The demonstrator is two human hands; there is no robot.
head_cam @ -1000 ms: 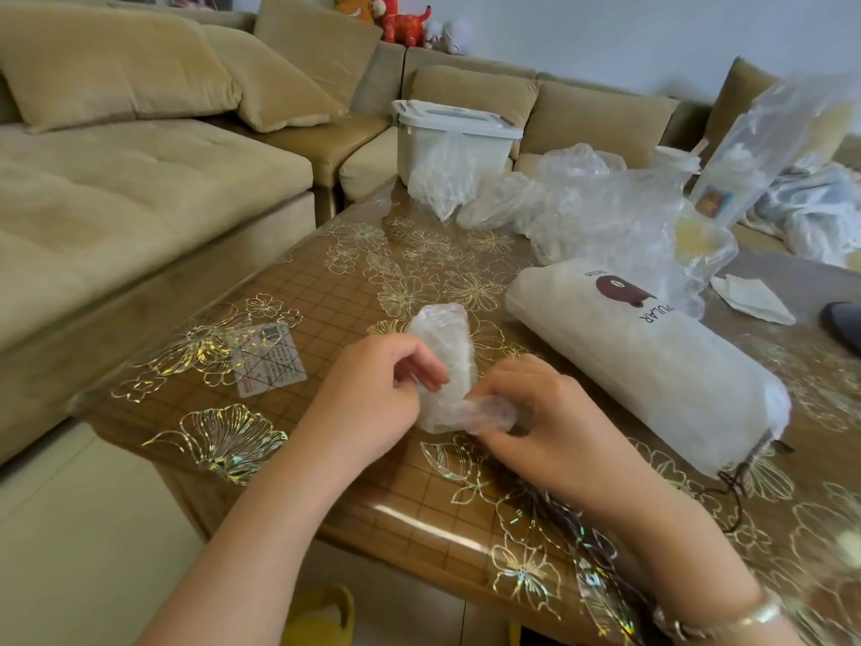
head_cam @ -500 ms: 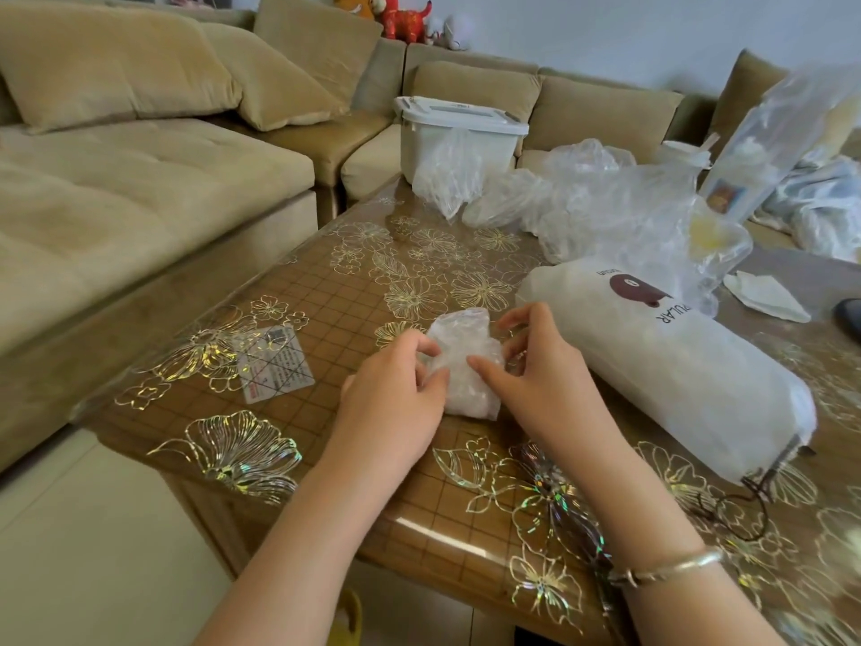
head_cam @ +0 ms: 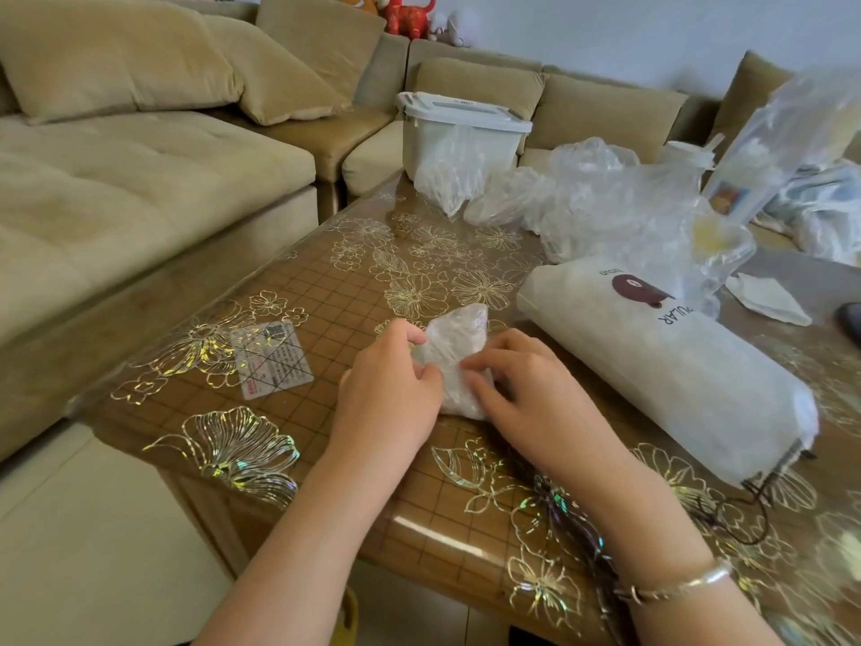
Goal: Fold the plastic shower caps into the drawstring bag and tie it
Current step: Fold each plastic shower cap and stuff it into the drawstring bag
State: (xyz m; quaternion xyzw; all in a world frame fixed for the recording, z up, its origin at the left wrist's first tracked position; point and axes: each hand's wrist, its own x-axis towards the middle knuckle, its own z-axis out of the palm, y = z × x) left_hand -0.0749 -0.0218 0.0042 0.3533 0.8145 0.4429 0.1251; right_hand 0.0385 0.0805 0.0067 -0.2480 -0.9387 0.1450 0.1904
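Observation:
A folded clear plastic shower cap [head_cam: 454,352] lies on the table between my hands. My left hand [head_cam: 391,389] pinches its left edge with thumb and curled fingers. My right hand [head_cam: 522,389] presses down on its right side, fingers bent over the fold. The white drawstring bag [head_cam: 666,366], stuffed full and printed with a brown bear, lies on its side to the right, its dark cord [head_cam: 745,505] trailing loose on the table. A heap of loose clear caps [head_cam: 582,198] sits at the far side.
The glass-topped table [head_cam: 372,272] has a gold flower pattern and a sticker [head_cam: 270,361] at the left. A white lidded bin [head_cam: 461,128] stands behind the heap. A beige sofa [head_cam: 140,179] runs along the left and back. A white paper piece [head_cam: 768,298] lies at right.
The long strip of cap held up a second ago has been folded over into a short packet and laid flat. Both hands have closed in on it and moved slightly down.

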